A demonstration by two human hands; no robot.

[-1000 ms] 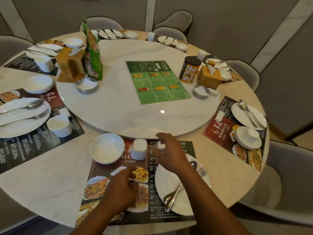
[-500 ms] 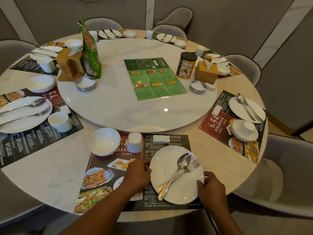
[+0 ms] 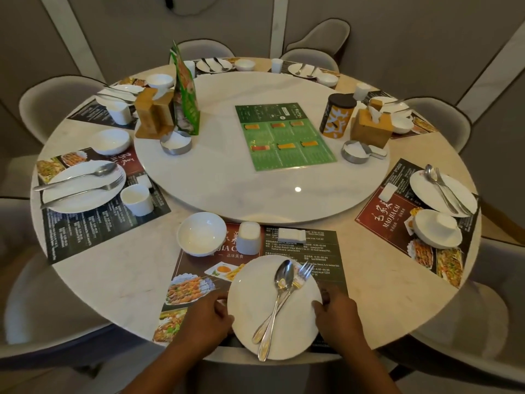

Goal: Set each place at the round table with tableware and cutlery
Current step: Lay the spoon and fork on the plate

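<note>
Both hands are on the plate (image 3: 255, 311) at btm ctr of the frame. Left hand (image 3: 204, 317) holds its left rim w/ fingers curled at the edge, and right hand (image 3: 338, 314) grips the right rim the same way. Neither holds anything else. Spoon (image 3: 284, 275) and fork (image 3: 304, 270) lie crossed on the plate, heads up-frame, handles toward the near edge of the table (image 3: 113, 280).

Change: 1 s ago the right hand was stretched up-frame at the small white block (image 3: 292, 235) and the left hand rested on the placemat (image 3: 196, 265). Half a sec ago both had come to the plate's sides. Now the plate sits lower on the placemat, its near rim approx at the table edge, poss. just over it.

Bowl (image 3: 201, 233), cup (image 3: 249, 237) and the white block stand in a row along the placemat's top edge, apart from the plate. So this place looks nearly done; what's left is prob. squaring the plate on the placemat. Risk: the cutlery is loose and could slide if the plate tilts. Places at left and right of frame already have plates w/ cutlery.
</note>
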